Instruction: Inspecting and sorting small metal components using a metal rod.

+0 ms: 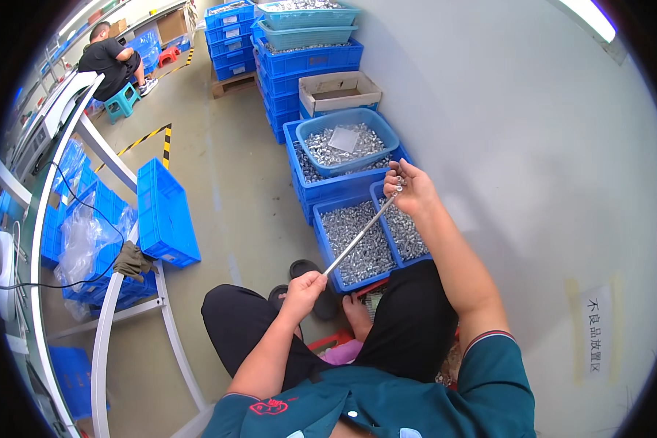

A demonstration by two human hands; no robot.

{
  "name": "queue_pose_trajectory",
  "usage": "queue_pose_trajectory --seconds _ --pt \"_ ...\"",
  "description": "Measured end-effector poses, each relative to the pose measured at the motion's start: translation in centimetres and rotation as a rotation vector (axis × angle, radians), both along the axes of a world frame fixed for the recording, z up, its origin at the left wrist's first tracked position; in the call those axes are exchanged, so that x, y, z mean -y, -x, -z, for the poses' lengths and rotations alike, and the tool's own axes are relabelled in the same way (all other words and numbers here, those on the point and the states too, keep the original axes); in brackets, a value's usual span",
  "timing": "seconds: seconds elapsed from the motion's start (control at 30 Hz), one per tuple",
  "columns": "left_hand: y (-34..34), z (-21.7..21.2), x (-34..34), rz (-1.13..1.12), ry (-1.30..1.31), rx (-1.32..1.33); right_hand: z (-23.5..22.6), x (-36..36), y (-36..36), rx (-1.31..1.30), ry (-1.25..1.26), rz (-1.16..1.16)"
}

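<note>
A thin metal rod (360, 232) slants between my two hands, above a blue bin (324, 244) of small shiny metal pieces (359, 257). My left hand (303, 293) is closed around the rod's near end, over my lap. At the far end my right hand (412, 188) pinches a few small metal pieces (398, 187), which look like nuts or rings, right by the rod's tip. Whether any is threaded on the rod I cannot tell. Beneath my right hand stands a second blue bin with similar pieces, partly hidden by my hand and forearm.
A light blue basket (304, 146) of metal pieces sits on a larger blue crate (296, 175). Behind it rise stacked blue crates (317, 60). A white wall (518, 146) is on my right. At left stand a white-framed bench (109, 314) and an upright blue crate (169, 212). Another person (106, 62) sits far left.
</note>
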State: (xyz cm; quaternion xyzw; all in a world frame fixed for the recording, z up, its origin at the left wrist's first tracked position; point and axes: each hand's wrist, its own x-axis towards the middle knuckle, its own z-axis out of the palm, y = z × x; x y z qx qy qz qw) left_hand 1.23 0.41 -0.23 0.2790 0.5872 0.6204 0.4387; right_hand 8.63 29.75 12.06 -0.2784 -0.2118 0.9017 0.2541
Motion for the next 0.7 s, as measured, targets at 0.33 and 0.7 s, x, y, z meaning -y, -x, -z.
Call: queue_pose_trajectory --seconds 0.33,0.7 --pt "-0.2 -0.4 -0.3 -0.014 0.009 0.008 -0.2 -0.1 -0.1 -0.073 0.002 -0.047" --pt "-0.2 -0.1 -0.6 -0.011 -0.015 0.015 0.3 0.1 0.1 -0.033 0.036 -0.091"
